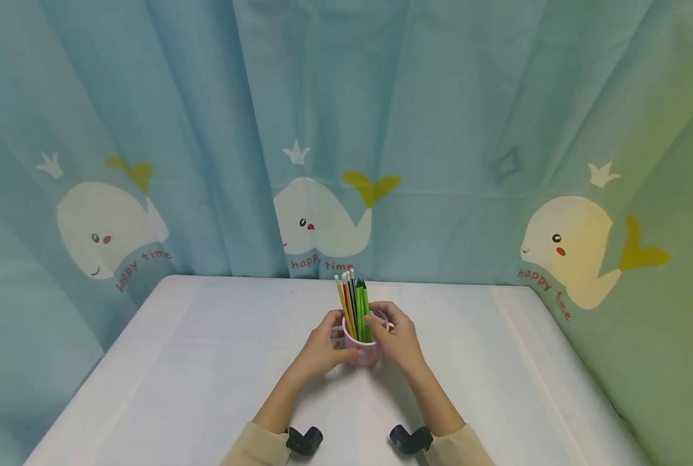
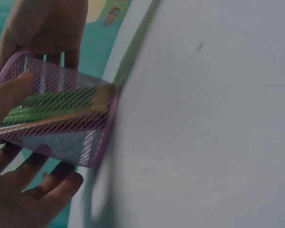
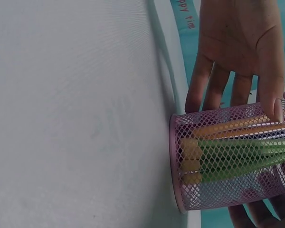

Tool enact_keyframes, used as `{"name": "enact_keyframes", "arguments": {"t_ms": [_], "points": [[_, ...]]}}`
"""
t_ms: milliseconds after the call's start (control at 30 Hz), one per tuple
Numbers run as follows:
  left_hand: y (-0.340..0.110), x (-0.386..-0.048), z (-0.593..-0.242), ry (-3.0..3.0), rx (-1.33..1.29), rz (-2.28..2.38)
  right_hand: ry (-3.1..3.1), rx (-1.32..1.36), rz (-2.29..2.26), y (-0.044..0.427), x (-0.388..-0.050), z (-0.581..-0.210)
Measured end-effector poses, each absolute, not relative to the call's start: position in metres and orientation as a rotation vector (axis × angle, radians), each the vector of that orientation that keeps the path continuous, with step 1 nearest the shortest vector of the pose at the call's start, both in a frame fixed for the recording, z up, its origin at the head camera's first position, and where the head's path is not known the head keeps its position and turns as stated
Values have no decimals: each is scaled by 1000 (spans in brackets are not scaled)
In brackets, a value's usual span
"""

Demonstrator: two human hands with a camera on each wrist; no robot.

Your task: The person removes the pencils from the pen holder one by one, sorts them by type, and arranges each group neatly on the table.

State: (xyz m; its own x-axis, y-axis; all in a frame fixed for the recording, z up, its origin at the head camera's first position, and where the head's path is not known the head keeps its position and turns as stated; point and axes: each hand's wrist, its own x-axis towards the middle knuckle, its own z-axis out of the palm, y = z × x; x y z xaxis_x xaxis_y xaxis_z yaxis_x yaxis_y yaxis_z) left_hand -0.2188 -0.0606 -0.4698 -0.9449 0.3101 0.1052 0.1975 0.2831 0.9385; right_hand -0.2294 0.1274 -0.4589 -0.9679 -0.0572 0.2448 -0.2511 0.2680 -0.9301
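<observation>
A pink mesh pencil cup (image 1: 365, 356) stands upright on the white table, between both hands. Inside it are several green pencils (image 1: 362, 314) with dark tips up, and several yellow, red and dark pencils (image 1: 347, 307) with white ends up. My left hand (image 1: 321, 346) holds the cup's left side, thumb across the front of the mesh and fingers round the back. On the other side, my right hand (image 1: 400, 338) grips near the rim, its thumb close to the green pencils. Through the mesh cup (image 3: 232, 156) the right wrist view shows the pencils' lower ends.
The white table (image 1: 206, 362) stretches to both sides of the cup. Behind and beside it hangs a blue-green curtain (image 1: 451, 129) printed with whales. A black curved piece (image 1: 305, 441) sits at the left wrist, and another black piece (image 1: 410, 440) at the right.
</observation>
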Motion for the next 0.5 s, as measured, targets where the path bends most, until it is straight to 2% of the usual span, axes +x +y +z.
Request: {"name": "enact_keyframes", "arguments": {"t_ms": [500], "points": [[-56, -215, -473, 2492, 547, 1737, -2337, 272, 1822, 127, -231, -459]]}}
